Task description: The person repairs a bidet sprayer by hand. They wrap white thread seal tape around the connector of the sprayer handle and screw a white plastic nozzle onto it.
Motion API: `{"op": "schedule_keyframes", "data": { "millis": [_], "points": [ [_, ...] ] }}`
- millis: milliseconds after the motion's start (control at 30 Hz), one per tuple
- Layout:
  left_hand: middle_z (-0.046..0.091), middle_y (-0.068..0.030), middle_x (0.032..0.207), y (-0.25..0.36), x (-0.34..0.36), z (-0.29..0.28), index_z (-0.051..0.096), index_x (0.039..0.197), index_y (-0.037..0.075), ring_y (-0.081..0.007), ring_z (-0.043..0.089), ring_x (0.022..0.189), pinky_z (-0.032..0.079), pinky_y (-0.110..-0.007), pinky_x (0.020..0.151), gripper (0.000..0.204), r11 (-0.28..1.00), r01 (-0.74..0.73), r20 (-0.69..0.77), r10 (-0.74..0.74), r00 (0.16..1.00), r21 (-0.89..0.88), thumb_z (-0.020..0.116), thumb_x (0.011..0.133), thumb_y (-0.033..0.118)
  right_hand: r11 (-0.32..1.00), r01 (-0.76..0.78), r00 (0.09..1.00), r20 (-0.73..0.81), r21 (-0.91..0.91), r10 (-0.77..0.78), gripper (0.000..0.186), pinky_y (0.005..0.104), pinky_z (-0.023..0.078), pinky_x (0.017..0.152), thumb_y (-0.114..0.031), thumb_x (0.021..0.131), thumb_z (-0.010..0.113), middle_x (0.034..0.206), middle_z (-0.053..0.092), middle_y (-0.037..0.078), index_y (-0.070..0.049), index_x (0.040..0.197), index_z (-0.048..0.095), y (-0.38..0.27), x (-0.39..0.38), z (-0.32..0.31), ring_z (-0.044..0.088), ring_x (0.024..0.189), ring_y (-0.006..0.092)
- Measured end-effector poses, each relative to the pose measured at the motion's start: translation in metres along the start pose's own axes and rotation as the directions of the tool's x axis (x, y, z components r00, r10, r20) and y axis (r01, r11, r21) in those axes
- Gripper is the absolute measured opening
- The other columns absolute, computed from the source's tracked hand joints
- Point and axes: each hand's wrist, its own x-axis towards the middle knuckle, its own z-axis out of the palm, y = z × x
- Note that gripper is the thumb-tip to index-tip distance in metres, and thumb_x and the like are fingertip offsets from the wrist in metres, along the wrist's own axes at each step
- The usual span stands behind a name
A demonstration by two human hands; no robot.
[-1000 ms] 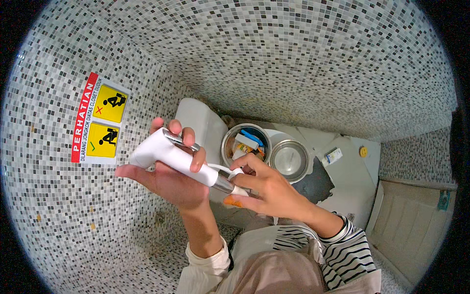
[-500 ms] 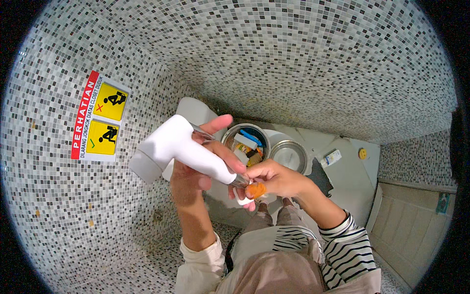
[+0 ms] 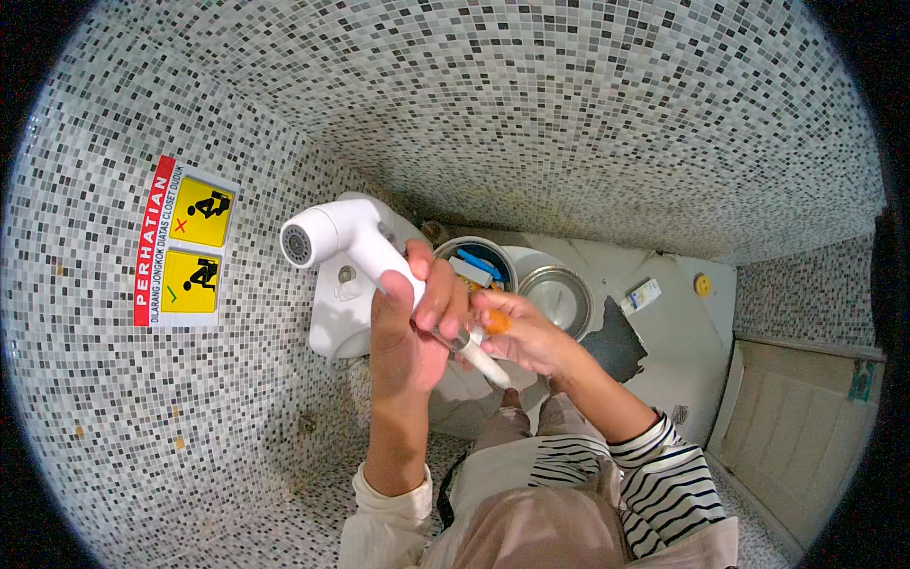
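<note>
A white handheld bidet sprayer (image 3: 372, 245) is raised in front of me, its round perforated head turned to the upper left. My left hand (image 3: 409, 327) is wrapped around its handle. Below the grip, a metal collar (image 3: 461, 339) joins the handle to a whitish hose (image 3: 487, 366). Beside that collar, my right hand (image 3: 538, 334) is closed, with a small soft orange piece (image 3: 496, 322), perhaps sponge or cloth, pinched in its fingers. Whether the orange piece touches the collar is hard to make out.
Behind the sprayer stands a white toilet (image 3: 332, 327) against the mosaic wall. A bucket (image 3: 513, 266) of cleaning items and a metal basin (image 3: 590, 313) are beyond my hands. A white packet (image 3: 643, 295) and yellow round object (image 3: 702, 284) lie right, near a door (image 3: 782, 408).
The sprayer has turned, so its perforated face now shows, and its head has moved up. My left fingers have wrapped round the handle. My right hand has shifted slightly up from the hose end.
</note>
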Motion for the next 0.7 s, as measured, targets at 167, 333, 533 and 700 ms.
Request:
{"op": "schedule_keyframes", "data": {
  "millis": [167, 333, 533, 700],
  "points": [
    [0.035, 0.0050, 0.062, -0.004, 0.003, 0.011, 0.046, 0.086, 0.013, -0.0095, 0.040, 0.059, 0.042, -0.037, 0.084, 0.034, 0.974, -0.112, -0.317, 0.171, 0.933, 0.195, 0.059, 0.085, 0.044, 0.647, 0.313, 0.930, 0.084, -0.695, -0.359, 0.030, 0.0308, 0.046, 0.076, -0.011, 0.073, 0.071, 0.103, 0.052, 0.009, -0.003, 0.101, 0.060, -0.007, -0.020, 0.001, 0.052, 0.098, 0.0200],
    [0.036, 0.0045, 0.063, -0.008, 0.006, 0.012, 0.046, 0.085, 0.013, -0.0099, 0.040, 0.060, 0.042, -0.039, 0.087, 0.034, 0.959, -0.199, -0.491, 0.275, 0.827, 0.201, 0.058, 0.085, 0.044, 0.282, 0.295, 0.871, 0.135, -0.913, -0.472, 0.027, 0.0325, 0.046, 0.073, -0.006, 0.076, 0.066, 0.104, 0.050, 0.012, -0.001, 0.102, 0.058, -0.012, -0.023, 0.021, 0.054, 0.093, 0.0264],
    [0.042, 0.0017, 0.071, 0.005, -0.004, 0.008, 0.045, 0.105, 0.011, -0.0145, 0.047, 0.074, 0.040, -0.044, 0.091, 0.041, 0.979, -0.203, -0.304, 0.197, 0.932, 0.011, 0.062, 0.083, 0.041, 0.421, 0.311, 0.918, 0.154, -0.852, -0.365, 0.022, 0.0311, 0.042, 0.078, -0.011, 0.081, 0.065, 0.100, 0.053, 0.010, 0.000, 0.099, 0.060, -0.027, -0.019, 0.024, 0.052, 0.092, 0.0217],
    [0.047, -0.0056, 0.095, 0.025, 0.001, -0.012, 0.038, 0.125, 0.010, -0.0234, 0.043, 0.102, 0.034, -0.049, 0.102, 0.069, 0.935, -0.304, 0.033, 0.315, 0.948, -0.181, 0.077, 0.070, 0.026, 0.529, 0.333, 0.941, 0.237, -0.781, -0.243, 0.022, 0.0280, 0.043, 0.074, -0.011, 0.082, 0.064, 0.096, 0.055, 0.007, 0.001, 0.099, 0.059, -0.040, -0.012, 0.022, 0.053, 0.087, 0.0158]
  ]
}}
